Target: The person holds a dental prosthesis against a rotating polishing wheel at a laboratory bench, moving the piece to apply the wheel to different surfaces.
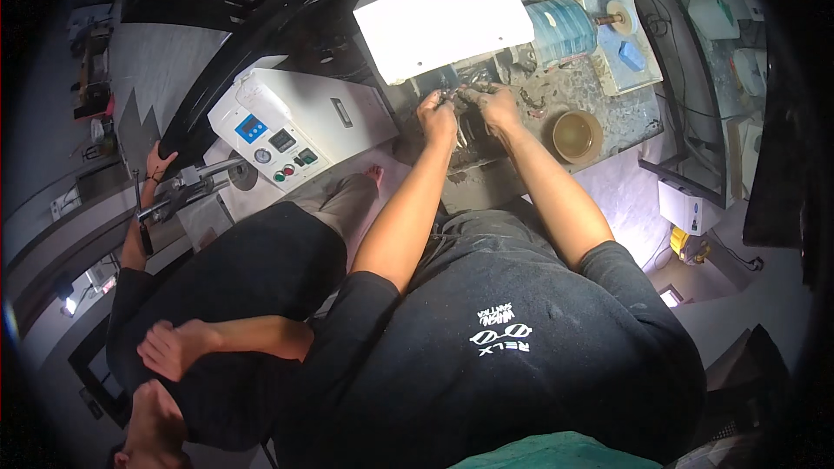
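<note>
My left hand (pixel 438 121) is closed at the near side of a grimy workbench (pixel 608 117), its fingertips pinched around something small and dark. Just to its right, my right hand (pixel 497 108) is also closed, with bent fingers on the same spot. What lies between the fingers is too small and shadowed to name. Both hands are under the front edge of a bright white cover (pixel 443 22). A round tan bowl (pixel 596 155) with murky liquid stands to the right of my right hand.
Behind the bowl lies a big blue-tinted water bottle (pixel 565 30). A blue block (pixel 632 56) rests on a pale panel farther right. On the left stands a white machine (pixel 304 117) with a gauge and buttons. Beside me another person (pixel 234 321) reaches toward a metal bar.
</note>
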Action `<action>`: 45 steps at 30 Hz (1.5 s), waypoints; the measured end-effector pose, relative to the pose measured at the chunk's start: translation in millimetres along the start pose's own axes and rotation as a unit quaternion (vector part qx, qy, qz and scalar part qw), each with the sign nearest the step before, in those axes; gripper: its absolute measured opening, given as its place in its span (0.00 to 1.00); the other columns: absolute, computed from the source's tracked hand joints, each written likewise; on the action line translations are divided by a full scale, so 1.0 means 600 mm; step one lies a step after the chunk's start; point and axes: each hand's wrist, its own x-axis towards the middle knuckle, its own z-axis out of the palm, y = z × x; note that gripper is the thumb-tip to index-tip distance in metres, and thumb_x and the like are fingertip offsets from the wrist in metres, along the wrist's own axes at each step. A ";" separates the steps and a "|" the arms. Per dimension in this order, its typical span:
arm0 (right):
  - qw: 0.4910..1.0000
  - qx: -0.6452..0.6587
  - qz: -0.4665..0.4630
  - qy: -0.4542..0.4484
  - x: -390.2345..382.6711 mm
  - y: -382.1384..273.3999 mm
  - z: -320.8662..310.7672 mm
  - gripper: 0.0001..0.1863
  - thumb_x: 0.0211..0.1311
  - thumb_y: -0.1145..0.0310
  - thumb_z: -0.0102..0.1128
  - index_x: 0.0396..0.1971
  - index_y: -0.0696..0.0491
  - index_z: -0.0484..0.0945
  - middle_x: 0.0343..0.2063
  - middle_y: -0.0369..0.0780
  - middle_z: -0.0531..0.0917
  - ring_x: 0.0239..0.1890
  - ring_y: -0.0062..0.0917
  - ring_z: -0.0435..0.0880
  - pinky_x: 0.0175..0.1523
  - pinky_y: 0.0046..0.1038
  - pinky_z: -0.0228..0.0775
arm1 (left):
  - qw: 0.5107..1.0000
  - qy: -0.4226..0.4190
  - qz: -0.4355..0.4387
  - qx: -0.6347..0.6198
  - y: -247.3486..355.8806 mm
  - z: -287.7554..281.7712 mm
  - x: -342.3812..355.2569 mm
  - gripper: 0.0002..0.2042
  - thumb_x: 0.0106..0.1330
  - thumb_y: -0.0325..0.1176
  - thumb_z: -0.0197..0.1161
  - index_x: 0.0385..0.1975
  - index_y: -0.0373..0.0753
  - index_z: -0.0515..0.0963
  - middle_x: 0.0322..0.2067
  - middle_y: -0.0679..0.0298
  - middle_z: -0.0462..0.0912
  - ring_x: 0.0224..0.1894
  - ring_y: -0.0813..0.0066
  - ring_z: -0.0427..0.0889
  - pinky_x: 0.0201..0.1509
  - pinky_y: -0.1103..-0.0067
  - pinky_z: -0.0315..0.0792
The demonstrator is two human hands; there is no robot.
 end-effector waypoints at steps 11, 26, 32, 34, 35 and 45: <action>1.000 0.002 0.007 -0.015 0.017 0.032 -0.007 0.07 0.50 0.76 0.62 0.30 0.62 0.81 0.27 0.39 0.83 0.26 0.20 0.78 0.32 0.22 0.68 | 0.985 -0.102 0.070 0.118 0.046 -0.015 -0.007 0.11 0.48 0.15 0.49 0.27 0.32 0.77 0.25 0.68 0.75 0.28 0.81 0.71 0.34 0.84 0.64; 0.999 0.017 0.028 0.002 0.028 0.039 -0.013 0.08 0.50 0.76 0.62 0.30 0.63 0.80 0.28 0.40 0.83 0.27 0.21 0.79 0.33 0.22 0.70 | 0.989 -0.071 -0.086 -0.097 0.017 0.010 -0.002 0.10 0.46 0.14 0.48 0.25 0.32 0.75 0.26 0.63 0.76 0.28 0.74 0.75 0.36 0.80 0.70; 1.000 -0.003 0.023 -0.018 0.026 0.038 -0.007 0.09 0.53 0.75 0.60 0.34 0.63 0.80 0.30 0.42 0.82 0.29 0.23 0.80 0.36 0.21 0.71 | 0.991 0.047 -0.106 -0.068 0.012 0.003 0.005 0.09 0.47 0.16 0.53 0.29 0.33 0.74 0.31 0.62 0.76 0.34 0.74 0.75 0.40 0.80 0.69; 0.999 0.026 0.029 -0.016 0.029 0.043 -0.007 0.09 0.53 0.75 0.60 0.33 0.63 0.80 0.30 0.42 0.82 0.30 0.23 0.80 0.36 0.21 0.71 | 0.996 0.007 -0.088 -0.030 0.014 0.000 0.012 0.10 0.47 0.18 0.56 0.31 0.34 0.74 0.33 0.62 0.75 0.37 0.74 0.74 0.42 0.80 0.68; 0.997 0.053 0.050 -0.011 0.033 0.047 -0.012 0.09 0.52 0.75 0.60 0.33 0.63 0.80 0.30 0.43 0.82 0.30 0.23 0.80 0.37 0.21 0.71 | 0.996 0.005 -0.088 -0.031 0.019 0.005 0.011 0.10 0.47 0.18 0.56 0.31 0.34 0.74 0.33 0.62 0.75 0.37 0.74 0.74 0.42 0.80 0.68; 0.999 -0.045 0.020 -0.011 -0.002 -0.005 0.002 0.08 0.51 0.75 0.63 0.31 0.62 0.81 0.29 0.40 0.82 0.29 0.21 0.78 0.35 0.20 0.69 | 0.987 -0.048 -0.124 -0.093 0.014 -0.016 0.011 0.09 0.50 0.16 0.51 0.30 0.32 0.74 0.31 0.63 0.76 0.33 0.75 0.75 0.40 0.81 0.69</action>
